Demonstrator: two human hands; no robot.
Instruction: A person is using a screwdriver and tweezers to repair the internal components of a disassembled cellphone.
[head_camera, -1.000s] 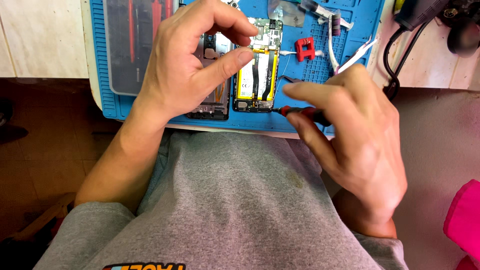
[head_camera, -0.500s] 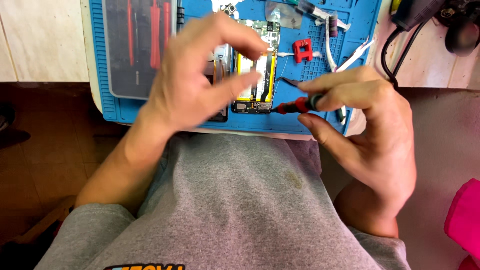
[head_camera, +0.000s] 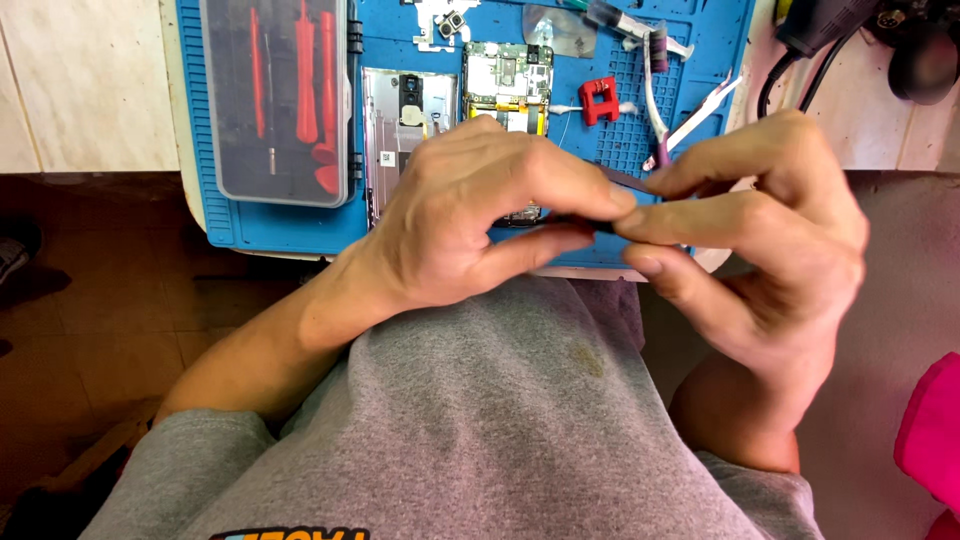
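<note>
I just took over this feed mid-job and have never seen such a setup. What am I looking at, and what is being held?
There is no machine: one camera on a person's head looks down at their own bare hands above a grey shirt. The left hand and right hand meet fingertip to fingertip, pinching a thin dark tool between them. Beneath lies a blue work mat with an opened phone, a clear case of red tools, a small red clip and white tweezers.
</note>
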